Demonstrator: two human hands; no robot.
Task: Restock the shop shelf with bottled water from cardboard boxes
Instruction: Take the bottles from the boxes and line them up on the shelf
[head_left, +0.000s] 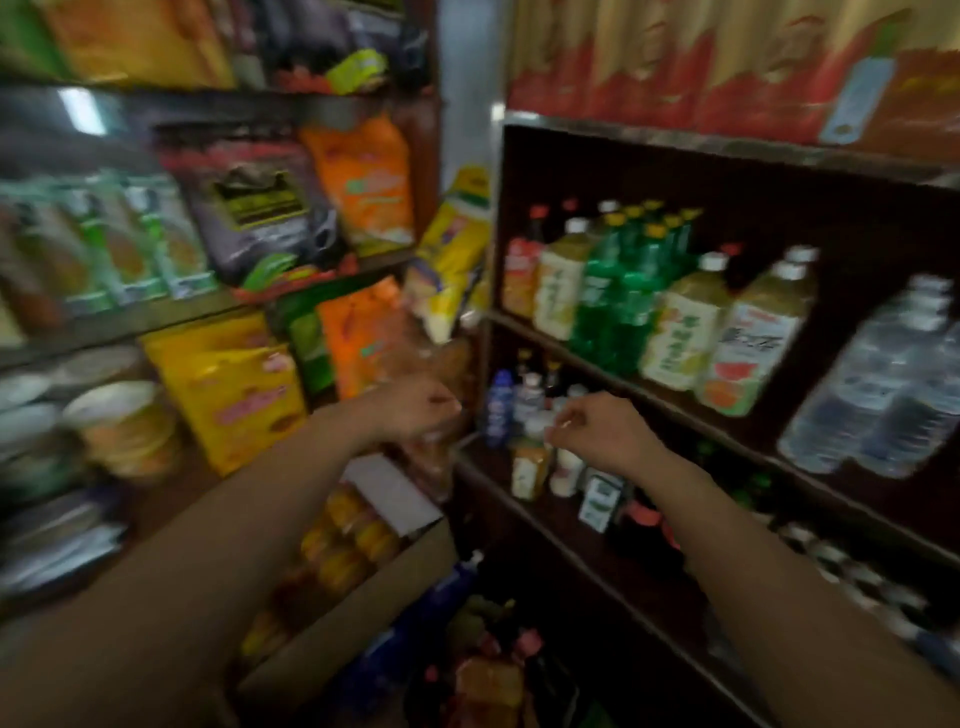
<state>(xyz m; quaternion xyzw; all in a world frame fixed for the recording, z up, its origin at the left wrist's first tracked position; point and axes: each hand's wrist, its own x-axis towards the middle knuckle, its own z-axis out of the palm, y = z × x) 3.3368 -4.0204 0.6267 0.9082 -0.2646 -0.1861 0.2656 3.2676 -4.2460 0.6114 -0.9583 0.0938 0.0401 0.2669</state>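
Water bottles (878, 395) stand at the right end of the dark shelf (644, 374), beside juice bottles (696, 332) and green soda bottles (618, 306). Your left hand (415, 408) is raised by the snack bags (234, 395), fingers curled; blur hides whether it holds anything. Your right hand (592, 431) hangs before the small bottles (524, 410) one board lower, fingers curled with fingertips pinched together, nothing visibly between them. Below sits an open cardboard box (363, 597) of orange packs.

Blurred throughout by motion; water bottles (883, 395) cut off at right edge (labels unreadable); grip of either hand impossible to tell.
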